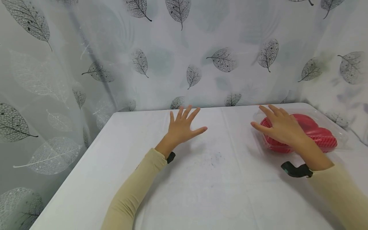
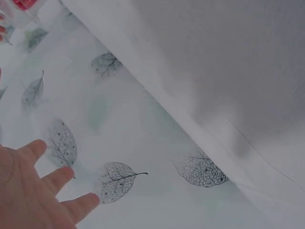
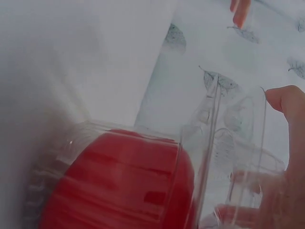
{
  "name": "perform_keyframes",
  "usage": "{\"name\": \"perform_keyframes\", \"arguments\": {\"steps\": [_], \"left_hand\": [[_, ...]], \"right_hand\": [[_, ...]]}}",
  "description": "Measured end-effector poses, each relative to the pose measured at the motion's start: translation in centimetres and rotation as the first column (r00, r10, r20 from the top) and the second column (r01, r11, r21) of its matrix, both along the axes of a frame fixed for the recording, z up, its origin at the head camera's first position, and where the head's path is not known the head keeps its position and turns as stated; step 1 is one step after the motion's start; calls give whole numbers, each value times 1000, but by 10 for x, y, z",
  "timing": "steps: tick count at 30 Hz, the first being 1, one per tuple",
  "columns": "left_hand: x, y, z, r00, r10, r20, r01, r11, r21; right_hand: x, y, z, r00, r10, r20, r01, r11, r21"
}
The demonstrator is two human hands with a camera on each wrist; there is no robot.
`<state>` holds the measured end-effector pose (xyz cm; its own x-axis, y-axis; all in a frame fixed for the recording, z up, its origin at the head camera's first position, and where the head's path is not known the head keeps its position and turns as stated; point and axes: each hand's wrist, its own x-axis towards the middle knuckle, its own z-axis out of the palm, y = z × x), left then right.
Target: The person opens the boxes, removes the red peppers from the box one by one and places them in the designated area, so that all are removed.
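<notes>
A clear plastic container (image 1: pixel 343 140) with rounded red things (image 1: pixel 307 123) inside lies at the right of the white table. My right hand (image 1: pixel 283 127) is over its left part, fingers spread and hiding some of the red. The right wrist view has the thumb of my right hand (image 3: pixel 295 112) at the edge of a clear plastic panel (image 3: pixel 209 133), with other fingers seen through plastic; I cannot tell whether they touch it. Left of the container, my left hand (image 1: pixel 181 127) hovers above the table with fingers spread, holding nothing. What the red things are is unclear.
White cloth covers the table (image 1: pixel 201 191). Behind it and along the left hangs a pale curtain (image 1: pixel 161 64) with a leaf print. Dark straps (image 1: pixel 296 170) sit at both wrists. A thin cable (image 1: pixel 357 137) runs near the right side.
</notes>
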<state>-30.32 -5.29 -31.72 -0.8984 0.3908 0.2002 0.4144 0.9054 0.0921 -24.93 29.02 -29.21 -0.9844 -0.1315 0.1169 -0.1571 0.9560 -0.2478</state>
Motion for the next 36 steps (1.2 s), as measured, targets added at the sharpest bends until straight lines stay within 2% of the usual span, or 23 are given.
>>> {"name": "perform_keyframes", "arguments": {"steps": [16,25,32,36], "left_hand": [[-2,13,-6,998,-66,-21,66,998,15],[-1,20,-6,994,-95,-46,95,995,5],[1,26,-8,992,-123,-29,124,992,19],[2,29,-9,989,-140,-37,141,990,21]], "right_hand": [[18,23,1,1000,-3,17,3,1000,-4],[28,26,-2,999,18,-28,-18,1000,15],[34,29,-4,997,44,-62,-41,998,48],[38,32,-8,991,71,-117,-64,996,60]]}}
